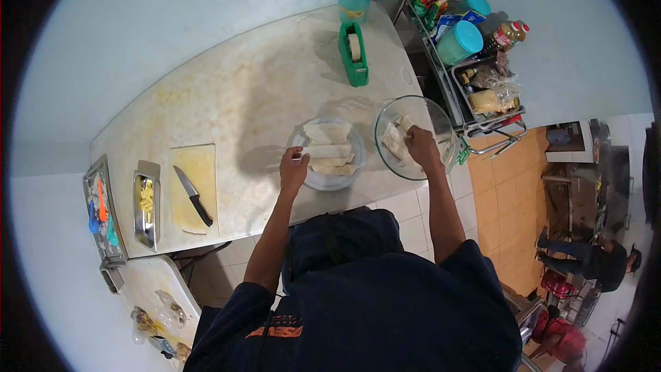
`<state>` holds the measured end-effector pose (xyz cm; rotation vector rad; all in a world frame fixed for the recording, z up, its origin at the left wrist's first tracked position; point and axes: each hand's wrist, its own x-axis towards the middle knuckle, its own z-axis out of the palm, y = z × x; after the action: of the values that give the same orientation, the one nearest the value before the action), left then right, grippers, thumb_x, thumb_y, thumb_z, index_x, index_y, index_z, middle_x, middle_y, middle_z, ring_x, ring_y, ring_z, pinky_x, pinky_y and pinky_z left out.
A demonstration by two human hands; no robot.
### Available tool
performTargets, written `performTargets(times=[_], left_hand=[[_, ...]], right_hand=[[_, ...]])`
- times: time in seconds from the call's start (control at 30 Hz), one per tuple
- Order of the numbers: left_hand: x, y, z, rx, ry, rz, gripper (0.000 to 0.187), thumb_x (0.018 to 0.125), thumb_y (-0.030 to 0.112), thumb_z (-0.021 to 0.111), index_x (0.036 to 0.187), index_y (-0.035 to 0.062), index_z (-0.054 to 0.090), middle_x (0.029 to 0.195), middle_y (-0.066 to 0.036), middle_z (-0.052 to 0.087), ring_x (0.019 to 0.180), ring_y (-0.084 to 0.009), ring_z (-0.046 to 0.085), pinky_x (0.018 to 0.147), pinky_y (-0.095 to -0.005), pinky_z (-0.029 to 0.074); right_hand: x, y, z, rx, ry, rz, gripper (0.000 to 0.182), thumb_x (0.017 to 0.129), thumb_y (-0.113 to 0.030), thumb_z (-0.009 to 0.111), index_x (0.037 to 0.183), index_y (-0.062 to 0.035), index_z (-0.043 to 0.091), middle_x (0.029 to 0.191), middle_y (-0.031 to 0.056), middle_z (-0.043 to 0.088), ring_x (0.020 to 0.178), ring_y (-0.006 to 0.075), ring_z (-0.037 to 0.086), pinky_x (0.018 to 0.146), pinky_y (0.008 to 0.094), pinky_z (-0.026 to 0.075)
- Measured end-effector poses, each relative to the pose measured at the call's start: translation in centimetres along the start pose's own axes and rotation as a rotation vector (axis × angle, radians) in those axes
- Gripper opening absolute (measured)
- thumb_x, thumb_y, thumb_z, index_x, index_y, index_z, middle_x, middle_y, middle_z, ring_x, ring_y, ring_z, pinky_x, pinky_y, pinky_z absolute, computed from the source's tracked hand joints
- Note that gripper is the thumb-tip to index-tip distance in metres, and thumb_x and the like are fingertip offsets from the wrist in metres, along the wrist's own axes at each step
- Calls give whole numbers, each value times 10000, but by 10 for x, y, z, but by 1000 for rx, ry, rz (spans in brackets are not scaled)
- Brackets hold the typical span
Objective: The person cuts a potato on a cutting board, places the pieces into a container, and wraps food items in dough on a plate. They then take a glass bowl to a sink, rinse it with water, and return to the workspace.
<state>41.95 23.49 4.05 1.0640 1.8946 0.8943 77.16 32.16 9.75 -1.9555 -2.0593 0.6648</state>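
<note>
My left hand is at the left rim of a clear round plate, its fingers closed around the end of a pale, uncooked spring roll. Several more rolls lie side by side on that plate. To the right stands a large glass bowl holding more pale rolls. Inside it, my right hand has its fingers closed on a roll; the palm hides part of the contents.
A black-handled knife lies on a yellow cutting board, beside a metal tray of yellow pieces. Behind the plate stand a green tape dispenser and a teal-lidded container. A loaded rack stands right; other people are farther off.
</note>
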Motion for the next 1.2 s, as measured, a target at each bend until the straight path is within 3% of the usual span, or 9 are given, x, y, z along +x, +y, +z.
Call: performTargets(times=[0.07,0.27,0.47,0.57,0.63,0.77,0.93,1.07,1.2], left_hand=[[0,2,1,-6,1,16,336,837,192,698,1119,24,625,976,-132,655,894,-231,632,797,-348,510],[3,-17,-5,-59,21,-10,320,837,190,699,1106,30,633,986,-132,654,902,-230,643,785,-342,526],[0,-17,-3,-69,0,17,324,857,191,683,1135,37,623,973,-90,624,822,-166,593,687,-317,508],[4,-22,3,-94,-25,0,326,863,200,682,1142,41,621,966,-83,612,788,-151,587,622,-299,509],[3,-22,3,-84,-23,13,326,867,203,680,1146,46,621,963,-79,604,769,-143,584,590,-287,506],[1,-11,1,-121,-38,-45,315,833,190,707,1098,34,638,954,-104,654,861,-198,637,752,-330,526],[-7,13,3,-200,-135,-79,304,861,217,692,1105,46,632,965,-92,652,801,-177,634,717,-313,525],[-14,45,22,-529,-420,-265,316,910,252,661,1136,38,604,985,-113,649,846,-194,648,748,-332,545],[-26,87,54,-1078,-852,-513,402,955,303,613,1160,-35,544,1048,-175,647,994,-288,656,877,-387,556]], right_hand=[[9,26,27,-151,-191,40,344,800,-196,699,1051,18,603,970,238,674,898,386,677,779,465,547],[4,25,53,-268,-293,131,682,706,-253,797,1203,41,433,1062,313,606,972,459,636,834,474,544],[1,42,78,-332,-200,15,821,650,-296,845,1235,55,387,1115,322,579,1000,458,624,858,469,540],[3,45,78,-220,-247,141,870,617,-353,857,1236,67,414,1154,318,564,1006,457,620,867,457,538],[7,52,80,-239,-266,88,800,607,-376,851,1174,70,505,1125,296,592,1002,426,630,867,448,535],[10,50,65,-126,-355,175,608,617,-392,826,986,63,663,995,241,670,952,372,662,840,425,540],[0,32,37,185,-154,162,403,706,-276,774,946,39,699,840,200,704,797,323,704,787,391,556],[-11,8,10,538,-65,289,324,786,-164,709,1019,58,681,778,162,710,720,265,710,724,352,560],[-15,3,-8,452,25,158,267,832,-105,682,1026,78,669,779,157,701,728,189,707,672,286,567]])
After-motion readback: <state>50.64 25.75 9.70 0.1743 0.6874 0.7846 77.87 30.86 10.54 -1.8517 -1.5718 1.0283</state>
